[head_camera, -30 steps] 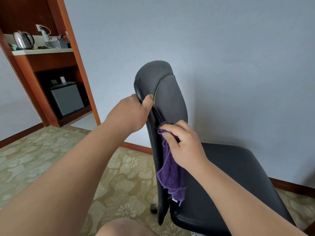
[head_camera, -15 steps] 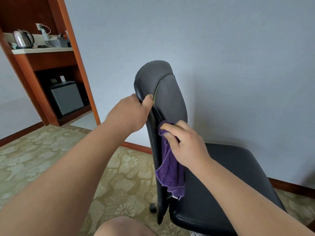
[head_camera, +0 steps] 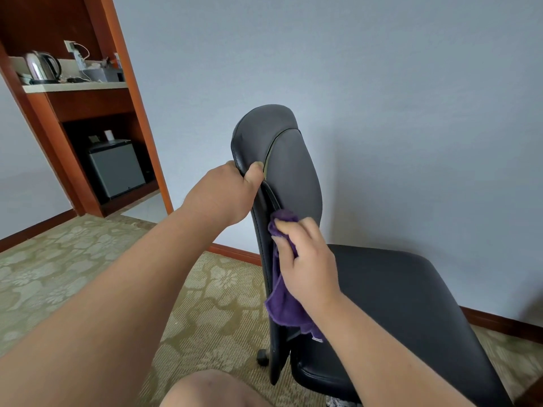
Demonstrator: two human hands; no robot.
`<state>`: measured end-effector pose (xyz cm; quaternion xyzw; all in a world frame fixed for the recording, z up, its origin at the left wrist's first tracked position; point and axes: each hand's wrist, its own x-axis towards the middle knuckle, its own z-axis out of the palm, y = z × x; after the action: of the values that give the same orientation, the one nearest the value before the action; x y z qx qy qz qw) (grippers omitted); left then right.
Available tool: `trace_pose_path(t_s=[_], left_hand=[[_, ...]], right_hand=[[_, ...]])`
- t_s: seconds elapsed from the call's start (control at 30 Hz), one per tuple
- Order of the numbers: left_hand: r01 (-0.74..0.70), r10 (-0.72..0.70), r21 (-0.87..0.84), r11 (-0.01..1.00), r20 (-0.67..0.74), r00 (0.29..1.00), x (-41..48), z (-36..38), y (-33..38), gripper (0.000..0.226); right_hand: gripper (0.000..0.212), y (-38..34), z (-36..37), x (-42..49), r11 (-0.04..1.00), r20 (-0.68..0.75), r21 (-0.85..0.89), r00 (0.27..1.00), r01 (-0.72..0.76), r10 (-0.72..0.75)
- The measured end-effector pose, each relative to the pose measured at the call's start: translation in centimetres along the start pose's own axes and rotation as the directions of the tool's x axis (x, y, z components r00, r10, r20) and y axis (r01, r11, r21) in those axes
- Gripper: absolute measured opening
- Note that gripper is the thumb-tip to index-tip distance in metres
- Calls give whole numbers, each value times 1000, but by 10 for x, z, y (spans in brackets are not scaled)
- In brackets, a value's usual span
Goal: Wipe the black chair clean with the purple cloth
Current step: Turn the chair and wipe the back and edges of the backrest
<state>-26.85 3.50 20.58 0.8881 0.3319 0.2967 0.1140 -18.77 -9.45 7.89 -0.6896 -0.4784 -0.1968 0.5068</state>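
The left hand (head_camera: 223,195) and right hand (head_camera: 308,259) are bare, as are both forearms (head_camera: 132,289) and one knee (head_camera: 211,389).

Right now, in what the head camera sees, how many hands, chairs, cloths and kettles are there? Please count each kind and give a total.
2 hands: left hand grips the chair's back edge, right hand holds the cloth against the backrest
1 black chair
1 purple cloth
1 kettle, on the shelf at upper left
Total: 5
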Motion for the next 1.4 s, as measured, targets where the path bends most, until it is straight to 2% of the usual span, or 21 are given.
trace_pose_path(t_s=[0.13,0.23,0.3,0.37,0.43,0.5,0.57,0.7,0.73,0.8,0.93,1.03,1.13,1.27,1.4], left_hand=[[10,-10,-12,1000,6,1000,2,1,-2,46],[2,-2,-19,1000,14,1000,4,2,-1,45],[11,-10,-13,1000,17,1000,4,2,1,45],[13,-13,-15,1000,14,1000,4,2,0,41],[-53,52,37,998,19,998,0,-1,1,26],[-71,69,-63,996,-27,997,-2,-2,1,13],[-53,53,-62,997,3,999,-4,-5,0,29],[2,-1,-4,1000,49,999,-3,-4,3,35],[18,-17,-36,999,45,999,-3,-5,3,37],[-31,32,-16,999,38,999,-5,-4,6,39],[-45,45,-1,999,50,998,-8,-7,8,41],[-44,43,7,999,61,997,-9,-7,9,40],[-37,36,21,999,60,998,-11,-9,10,39],[7,-7,1,1000,79,997,-10,-9,10,42],[-17,16,23,1000,70,997,-9,-8,10,38]], right_hand=[[22,24,-2,-23,996,32,-91,999,24,-22],[20,25,-5,-29,996,46,-89,999,-6,10],[19,16,-5,-25,997,2,-24,997,-74,74],[19,4,-3,-12,984,-78,121,987,-130,140],[20,-10,-1,6,967,-145,230,978,-114,149],[23,-19,2,19,965,-133,255,987,-59,96],[26,-16,4,18,966,-81,258,995,-28,51],[28,19,2,-11,997,-17,65,999,31,-30],[28,29,1,-19,998,3,0,998,59,-59],[30,46,-2,-36,989,56,-97,993,108,-103],[35,67,-7,-72,986,159,-161,987,46,-20],[27,68,-12,-79,992,184,-122,982,-9,32],[22,59,-21,-59,997,127,-58,991,-41,48],[22,39,-36,-9,996,-8,66,998,-61,62],[36,13,-39,29,994,5,111,1000,-19,19]])
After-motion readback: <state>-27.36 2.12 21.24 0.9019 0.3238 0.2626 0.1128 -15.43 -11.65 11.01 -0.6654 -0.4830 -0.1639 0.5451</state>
